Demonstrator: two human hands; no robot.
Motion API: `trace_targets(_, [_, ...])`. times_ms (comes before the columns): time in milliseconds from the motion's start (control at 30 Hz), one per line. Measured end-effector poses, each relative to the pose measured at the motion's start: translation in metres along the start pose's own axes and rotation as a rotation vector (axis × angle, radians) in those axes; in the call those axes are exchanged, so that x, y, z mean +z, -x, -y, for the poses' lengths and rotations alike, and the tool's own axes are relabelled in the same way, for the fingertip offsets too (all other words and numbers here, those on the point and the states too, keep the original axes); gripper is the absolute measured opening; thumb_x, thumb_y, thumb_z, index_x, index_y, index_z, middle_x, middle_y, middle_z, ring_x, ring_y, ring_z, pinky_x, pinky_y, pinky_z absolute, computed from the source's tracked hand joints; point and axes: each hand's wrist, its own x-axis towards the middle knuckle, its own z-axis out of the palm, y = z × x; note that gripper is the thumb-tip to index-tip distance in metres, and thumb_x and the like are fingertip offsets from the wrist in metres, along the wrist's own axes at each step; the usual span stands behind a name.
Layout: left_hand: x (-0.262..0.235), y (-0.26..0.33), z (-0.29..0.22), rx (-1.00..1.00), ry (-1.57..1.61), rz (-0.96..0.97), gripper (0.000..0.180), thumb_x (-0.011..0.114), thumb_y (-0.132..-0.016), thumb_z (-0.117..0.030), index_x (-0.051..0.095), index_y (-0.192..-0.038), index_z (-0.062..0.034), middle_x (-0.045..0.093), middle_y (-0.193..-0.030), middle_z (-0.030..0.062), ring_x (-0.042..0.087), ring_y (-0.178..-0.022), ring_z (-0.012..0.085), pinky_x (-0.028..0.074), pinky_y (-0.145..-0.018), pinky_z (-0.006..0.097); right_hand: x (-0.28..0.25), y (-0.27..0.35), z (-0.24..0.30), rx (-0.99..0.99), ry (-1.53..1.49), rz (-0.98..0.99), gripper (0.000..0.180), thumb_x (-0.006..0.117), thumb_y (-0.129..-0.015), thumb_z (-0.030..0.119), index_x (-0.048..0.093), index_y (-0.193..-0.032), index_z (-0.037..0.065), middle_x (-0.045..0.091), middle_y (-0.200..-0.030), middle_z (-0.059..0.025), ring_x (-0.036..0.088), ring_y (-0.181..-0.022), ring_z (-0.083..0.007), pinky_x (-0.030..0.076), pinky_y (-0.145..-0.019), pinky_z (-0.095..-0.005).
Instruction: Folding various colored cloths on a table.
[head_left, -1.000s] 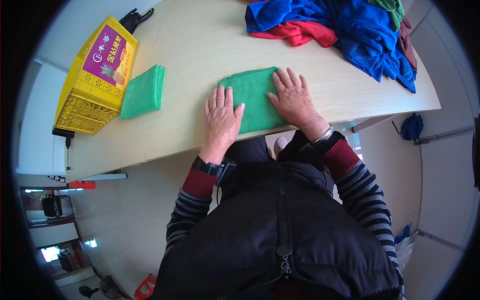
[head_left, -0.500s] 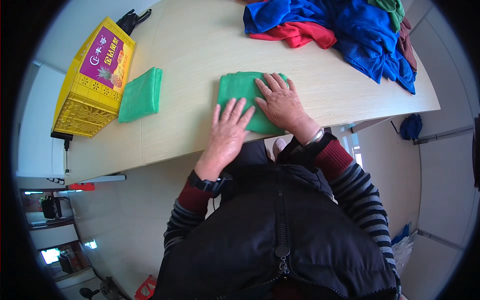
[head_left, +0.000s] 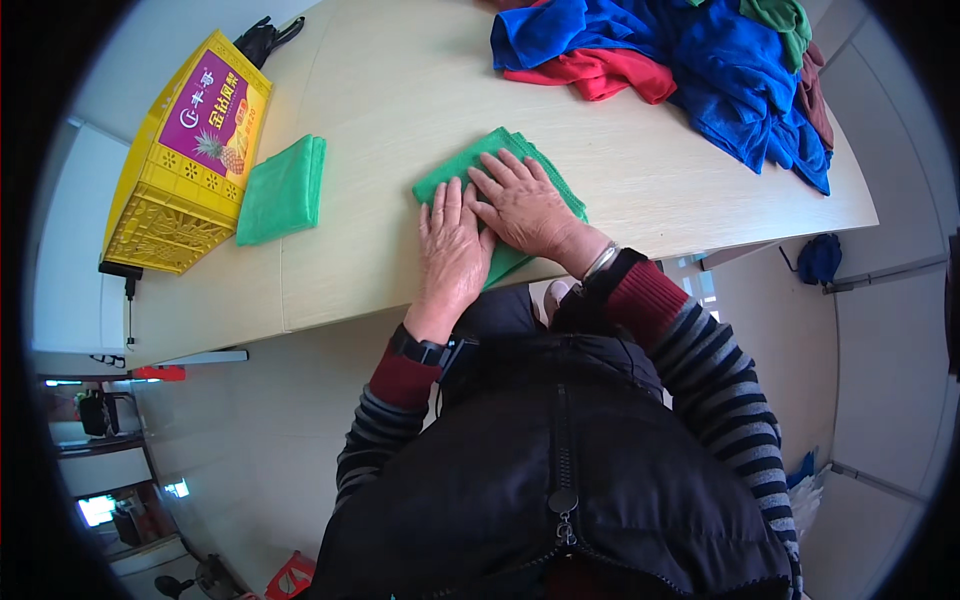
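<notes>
- We had both bare hands laid on a folded green cloth, which sat skewed on the pale table, with one corner pointing down toward the front edge.
- Our left hand lay over the lower left part, its fingers straight and close together, not gripping.
- Our right hand spread across the middle and upper part with fingers stretched out and slightly apart, its thumb close beside the left index finger; it clamped nothing either.
- The work, as we judged it, was smoothing and squaring the fold, and flat palms suited that better than pinching fingertips.
- One hand was best kept as a light anchor while the other swept outward, since two hands pushing together could have slid the layers apart.
- Along the upper right side the layered edges showed slightly staggered, so that side deserved the most care.
- The near corner reached about to the table's front edge; we could not tell whether it hung over, and more room there would have helped us press evenly.
- A second green cloth lay folded at our left, beside the yellow crate, and offered a handy guide for size.
- The loose blue cloth and red cloth lay well apart, out of our way.
</notes>
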Motion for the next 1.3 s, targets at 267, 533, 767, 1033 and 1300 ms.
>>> trace_targets(267, [0.0,0.008,0.012,0.037,-0.035,0.024,0.062,0.054,-0.1,-0.036,0.038,-0.149,-0.0032,0.035,-0.157,0.0189,0.031,-0.146,0.0344,0.026,-0.117,0.055,0.016,0.0,-0.02,0.009,0.018,-0.025,0.058,0.042,-0.103,0.043,0.043,-0.15,0.01,0.039,-0.157,-0.0115,0.032,-0.147,-0.0317,0.025,-0.119,-0.0496])
trace_targets(533, [-0.012,0.0,0.01,0.021,-0.036,0.103,0.062,0.053,-0.1,-0.037,0.039,-0.15,-0.003,0.034,-0.157,0.0187,0.028,-0.148,0.0345,0.023,-0.119,0.055,-0.002,-0.006,-0.029,0.166,0.036,0.102,0.06,0.039,-0.103,0.046,0.042,-0.151,0.01,0.036,-0.159,-0.011,0.03,-0.148,-0.0327,0.02,-0.122,-0.0517])
trace_targets(767, [-0.002,-0.002,0.016,-0.029,-0.006,0.086,0.067,0.054,-0.099,-0.041,0.038,-0.15,-0.001,0.032,-0.159,0.0183,0.027,-0.148,0.0343,0.022,-0.12,0.055,0.011,-0.025,-0.012,-0.153,0.195,0.117,0.059,0.041,-0.102,0.047,0.042,-0.151,0.014,0.039,-0.157,-0.01,0.032,-0.147,-0.0317,0.022,-0.12,-0.0515])
trace_targets(1033, [-0.005,-0.004,0.017,-0.029,0.008,0.106,0.07,0.054,-0.099,-0.043,0.035,-0.151,-0.0003,0.031,-0.159,0.0187,0.026,-0.149,0.0341,0.022,-0.12,0.055,0.016,-0.022,-0.035,0.095,0.002,0.019,0.061,0.041,-0.101,0.051,0.046,-0.149,0.013,0.044,-0.153,-0.0116,0.034,-0.145,-0.0319,0.026,-0.118,-0.0498])
trace_targets(1300, [-0.004,0.003,0.021,-0.038,0.009,0.093,0.068,0.053,-0.1,-0.042,0.035,-0.15,-0.0002,0.032,-0.158,0.0195,0.027,-0.148,0.0345,0.023,-0.119,0.053,-0.001,0.011,-0.03,0.268,0.061,-0.038,0.06,0.044,-0.102,0.046,0.039,-0.152,0.013,0.039,-0.155,-0.0181,0.036,-0.143,-0.0371,0.027,-0.118,-0.0505])
